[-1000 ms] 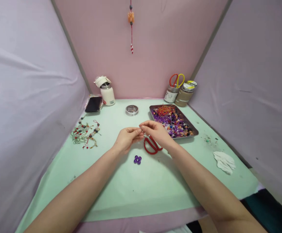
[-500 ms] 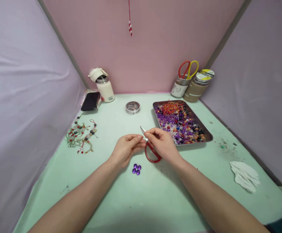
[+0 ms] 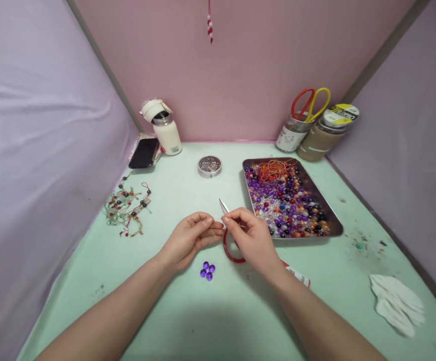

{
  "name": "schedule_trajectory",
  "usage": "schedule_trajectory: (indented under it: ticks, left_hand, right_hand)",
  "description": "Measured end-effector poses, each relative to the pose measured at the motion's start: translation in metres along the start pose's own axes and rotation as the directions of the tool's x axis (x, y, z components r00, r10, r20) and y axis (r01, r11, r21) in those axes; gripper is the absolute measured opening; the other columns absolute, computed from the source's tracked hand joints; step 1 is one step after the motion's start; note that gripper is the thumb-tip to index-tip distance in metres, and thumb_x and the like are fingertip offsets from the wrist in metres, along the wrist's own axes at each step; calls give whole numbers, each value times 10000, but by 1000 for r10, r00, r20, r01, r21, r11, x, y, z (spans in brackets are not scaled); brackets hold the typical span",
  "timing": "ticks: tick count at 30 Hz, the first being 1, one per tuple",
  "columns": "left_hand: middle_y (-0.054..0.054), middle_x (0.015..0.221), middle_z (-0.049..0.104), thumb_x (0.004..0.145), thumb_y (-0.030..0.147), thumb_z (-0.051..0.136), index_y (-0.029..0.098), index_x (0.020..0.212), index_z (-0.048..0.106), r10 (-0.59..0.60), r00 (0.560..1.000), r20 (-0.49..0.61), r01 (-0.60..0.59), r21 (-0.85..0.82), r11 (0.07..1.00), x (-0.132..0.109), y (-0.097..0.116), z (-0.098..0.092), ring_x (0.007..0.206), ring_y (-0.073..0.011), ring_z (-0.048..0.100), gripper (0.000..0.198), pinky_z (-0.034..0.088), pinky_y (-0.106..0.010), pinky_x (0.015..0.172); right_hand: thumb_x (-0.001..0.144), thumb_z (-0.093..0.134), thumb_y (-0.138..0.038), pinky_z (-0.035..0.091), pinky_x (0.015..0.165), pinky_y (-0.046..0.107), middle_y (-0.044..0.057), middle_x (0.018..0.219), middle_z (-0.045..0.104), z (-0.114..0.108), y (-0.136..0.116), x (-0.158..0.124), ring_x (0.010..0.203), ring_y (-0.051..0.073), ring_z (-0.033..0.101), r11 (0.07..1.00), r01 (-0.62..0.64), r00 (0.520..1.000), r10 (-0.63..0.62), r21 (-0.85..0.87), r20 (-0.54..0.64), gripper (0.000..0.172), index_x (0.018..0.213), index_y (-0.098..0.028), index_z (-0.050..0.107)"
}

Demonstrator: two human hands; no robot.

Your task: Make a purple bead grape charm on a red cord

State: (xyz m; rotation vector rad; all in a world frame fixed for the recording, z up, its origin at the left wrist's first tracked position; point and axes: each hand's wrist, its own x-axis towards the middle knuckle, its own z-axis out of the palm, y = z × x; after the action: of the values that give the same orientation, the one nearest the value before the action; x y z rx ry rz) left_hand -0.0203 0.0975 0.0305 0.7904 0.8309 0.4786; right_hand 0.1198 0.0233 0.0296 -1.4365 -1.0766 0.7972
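Works at a mint-green surface (image 3: 218,321), with a steel tray (image 3: 304,236) heaped with mixed beads just beyond the right hand (image 3: 253,240). Holds both hands together near the middle, fingertips almost touching. Grips red-handled scissors (image 3: 227,250) in the right hand, fingers curled round the handles, blade tip poking up above them. Holds the left hand (image 3: 188,240) loosely curled, thumb and forefinger pinched narrow, perhaps on a thread too fine to make out. Has a small cluster of purple beads (image 3: 207,271) lying loose on the surface, just nearer than the left hand.
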Motion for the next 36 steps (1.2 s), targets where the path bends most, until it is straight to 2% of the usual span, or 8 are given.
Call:
schedule_trajectory:
  ticks: [9,15,19,22,24,26,30,36]
  left_hand:
    - [-71,873,692,803,251,651,146,824,532,-51,995,88,61,-108,992,-1,-6,-5,813,-168,682,160,525,-333,810]
    - [-76,855,689,787,247,668,133,824,560,-77,995,67,83,-97,992,-3,-4,-4,798,-165,678,161,542,-337,789]
    - [-54,840,663,797,227,654,129,815,575,-49,997,53,54,-87,995,-4,-3,-4,787,-133,653,127,549,-321,785]
    - [-52,839,646,801,223,648,121,813,591,-56,994,94,60,-35,998,-7,-1,-3,776,-115,637,117,554,-292,766]
    - [-45,819,633,793,223,657,118,813,601,-67,990,128,68,-5,998,-11,0,-1,757,-108,629,121,557,-281,750]
    - [-41,804,625,783,232,669,118,811,607,-68,985,159,66,19,998,-14,0,1,741,-107,626,133,558,-280,742]
    - [-46,803,637,764,260,689,123,811,616,-39,985,170,31,54,998,-16,0,1,732,-110,631,162,553,-281,743]
    - [-69,839,661,781,360,659,136,869,647,17,990,144,-32,103,994,-13,1,-1,769,-133,636,241,541,-298,745]
  right_hand:
    - [872,539,-246,431,683,245,12,798,590,1,-2,-3,766,134,564,999,46,998,-45,-26,37,125,800,-198,631]
    - [842,582,-241,438,674,249,13,794,578,-3,-2,0,753,133,570,998,60,998,-59,-31,12,97,795,-210,661]
    - [815,605,-244,455,787,285,45,951,610,-2,0,0,936,168,590,997,77,997,-77,24,30,90,794,-228,692]
    - [789,625,-248,434,909,332,55,1134,623,-1,2,0,1083,194,567,993,19,997,-27,119,67,80,784,-239,704]
    - [779,635,-264,440,917,345,49,1138,650,-1,1,1,1056,193,594,985,-33,994,15,166,110,78,773,-240,709]
    - [771,642,-274,467,874,341,41,1023,701,-1,-1,1,950,184,639,984,-58,991,37,168,127,84,777,-237,717]
    - [754,658,-289,504,772,315,31,840,730,-1,-5,-1,786,174,663,991,-57,996,48,123,74,111,797,-215,728]
    - [769,644,-343,508,738,315,43,834,729,-1,-4,-1,759,183,660,999,-36,999,36,25,-12,168,800,-199,725]
